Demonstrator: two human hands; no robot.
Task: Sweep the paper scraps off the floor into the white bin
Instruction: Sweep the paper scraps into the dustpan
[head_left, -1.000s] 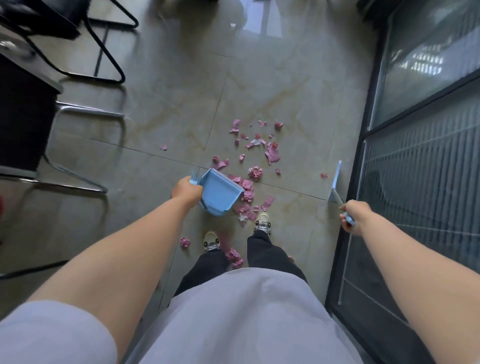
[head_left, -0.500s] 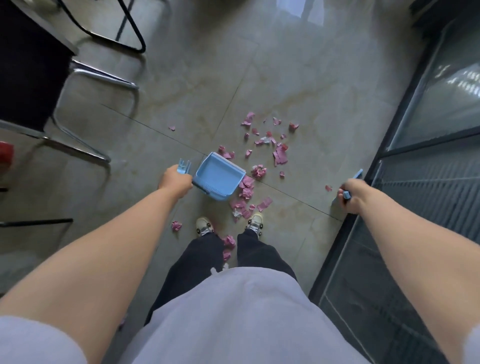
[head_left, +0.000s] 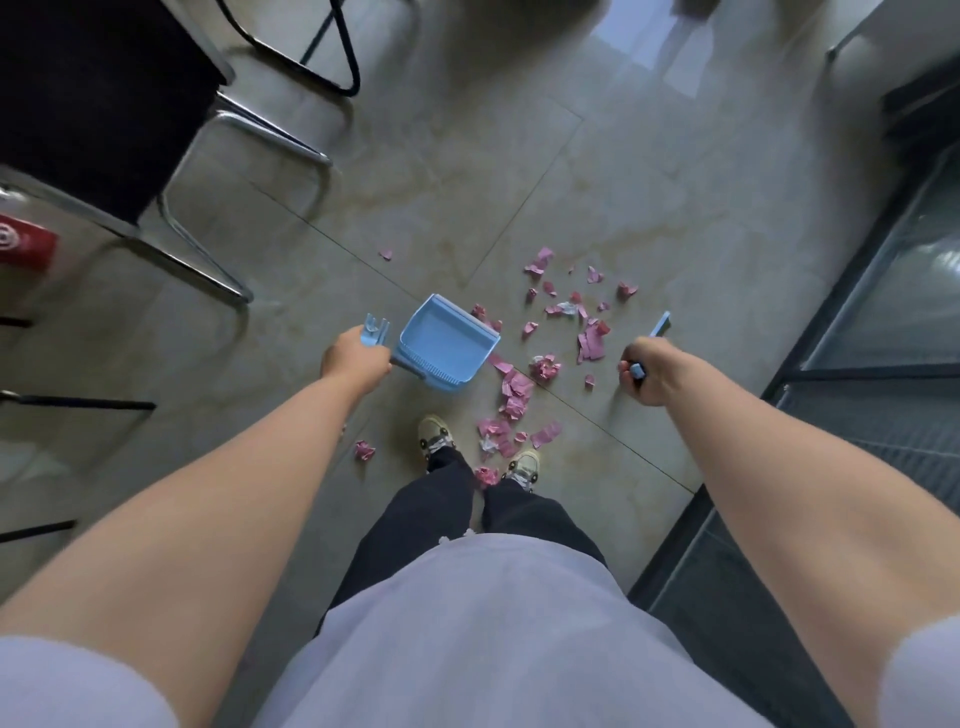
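Observation:
Several pink paper scraps (head_left: 589, 340) lie scattered on the tiled floor, from in front of my shoes out toward the right. My left hand (head_left: 353, 361) grips the handle of a light blue dustpan (head_left: 447, 345), which hangs just left of the scraps with its open side facing up. My right hand (head_left: 647, 371) grips the handle of a blue broom (head_left: 660, 326); only its far end shows past my fist, right of the scraps. No white bin is in view.
A black chair with chrome legs (head_left: 228, 208) stands at the upper left, a second black frame (head_left: 332, 67) behind it. A dark-framed glass door (head_left: 883, 322) runs along the right. A red object (head_left: 26, 249) sits at the far left edge. My shoes (head_left: 436, 439) stand among scraps.
My right hand with the broom has swung left, away from the glass door and toward the scraps. The dustpan has stayed beside the pile in my left hand, and my view has shifted.

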